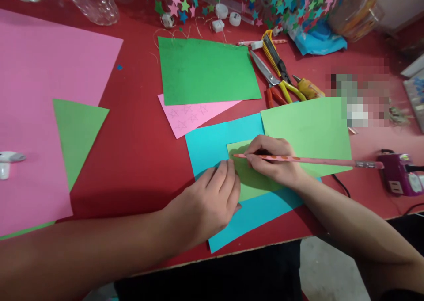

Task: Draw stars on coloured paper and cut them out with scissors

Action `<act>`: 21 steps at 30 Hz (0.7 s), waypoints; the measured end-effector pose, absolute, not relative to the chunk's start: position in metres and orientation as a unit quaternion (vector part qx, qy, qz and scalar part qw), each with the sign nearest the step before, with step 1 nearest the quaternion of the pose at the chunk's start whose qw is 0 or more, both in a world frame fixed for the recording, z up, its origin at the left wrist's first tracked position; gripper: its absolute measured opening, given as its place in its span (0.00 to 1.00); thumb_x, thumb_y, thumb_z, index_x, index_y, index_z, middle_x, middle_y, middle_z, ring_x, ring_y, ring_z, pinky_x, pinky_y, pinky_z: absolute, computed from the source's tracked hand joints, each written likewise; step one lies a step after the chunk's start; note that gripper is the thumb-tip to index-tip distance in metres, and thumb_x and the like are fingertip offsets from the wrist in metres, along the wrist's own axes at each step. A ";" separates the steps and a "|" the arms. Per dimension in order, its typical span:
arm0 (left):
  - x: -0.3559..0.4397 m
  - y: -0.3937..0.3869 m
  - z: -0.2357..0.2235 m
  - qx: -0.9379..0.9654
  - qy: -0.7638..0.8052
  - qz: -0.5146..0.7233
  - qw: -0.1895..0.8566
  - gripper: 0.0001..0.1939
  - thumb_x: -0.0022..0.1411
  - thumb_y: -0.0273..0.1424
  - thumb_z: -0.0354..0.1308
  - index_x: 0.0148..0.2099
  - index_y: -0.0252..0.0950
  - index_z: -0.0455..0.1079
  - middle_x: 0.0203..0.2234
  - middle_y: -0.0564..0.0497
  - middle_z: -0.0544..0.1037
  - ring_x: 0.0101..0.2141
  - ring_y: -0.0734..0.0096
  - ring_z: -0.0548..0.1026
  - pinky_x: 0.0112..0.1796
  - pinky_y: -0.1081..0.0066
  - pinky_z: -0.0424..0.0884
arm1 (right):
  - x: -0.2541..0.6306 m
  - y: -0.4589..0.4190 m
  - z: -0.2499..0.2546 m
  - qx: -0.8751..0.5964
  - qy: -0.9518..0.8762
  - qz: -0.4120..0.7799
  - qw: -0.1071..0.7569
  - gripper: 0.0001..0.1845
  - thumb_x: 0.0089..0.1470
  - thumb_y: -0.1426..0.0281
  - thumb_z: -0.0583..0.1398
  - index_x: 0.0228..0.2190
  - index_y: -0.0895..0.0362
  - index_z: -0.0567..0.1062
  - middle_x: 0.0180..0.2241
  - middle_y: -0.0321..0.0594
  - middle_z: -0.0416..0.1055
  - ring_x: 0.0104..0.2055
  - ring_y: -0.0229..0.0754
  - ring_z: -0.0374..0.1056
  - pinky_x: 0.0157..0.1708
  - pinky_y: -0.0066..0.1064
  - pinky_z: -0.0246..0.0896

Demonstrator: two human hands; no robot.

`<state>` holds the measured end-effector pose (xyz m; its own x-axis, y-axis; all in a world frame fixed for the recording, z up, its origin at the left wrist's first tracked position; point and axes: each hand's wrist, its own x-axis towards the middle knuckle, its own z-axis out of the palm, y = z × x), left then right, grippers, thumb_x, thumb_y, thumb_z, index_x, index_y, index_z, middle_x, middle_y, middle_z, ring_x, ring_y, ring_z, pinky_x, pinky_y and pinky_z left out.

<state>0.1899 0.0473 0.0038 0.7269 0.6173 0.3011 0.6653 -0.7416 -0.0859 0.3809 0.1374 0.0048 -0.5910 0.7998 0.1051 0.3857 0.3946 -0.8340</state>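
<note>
My right hand (273, 159) is closed round a pink pencil (314, 160), whose tip touches the left edge of a small light green paper piece (253, 179). That piece lies on a cyan sheet (212, 144) near the table's front edge. My left hand (212, 199) rests on the cyan sheet, its fingers together and pressing down the left edge of the small green piece. A larger light green sheet (311, 128) lies just behind my right hand.
A dark green sheet (205, 71) covers a pink sheet with drawn stars (188, 115). Big pink paper (39, 84) with a green triangle (77, 133) lies left. Scissors (268, 78), a yellow cutter (276, 60), a purple device (400, 173) and star-covered items (285, 5) sit right and back.
</note>
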 end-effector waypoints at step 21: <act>0.192 0.047 0.005 -0.920 -0.354 -0.120 0.118 0.22 0.69 0.35 0.50 0.50 0.18 0.72 0.47 0.30 0.78 0.46 0.50 0.78 0.43 0.61 0.75 | 0.377 0.135 0.002 -0.425 -0.766 0.398 0.273 0.06 0.53 0.75 0.57 0.25 0.56 0.68 0.21 0.30 0.67 0.22 0.31 0.59 0.23 0.24 0.55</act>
<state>0.1921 0.0472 0.0052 0.7203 0.6232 0.3046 0.6798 -0.7216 -0.1312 0.3771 0.1346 0.0016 -0.4903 0.8679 0.0794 0.4338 0.3221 -0.8415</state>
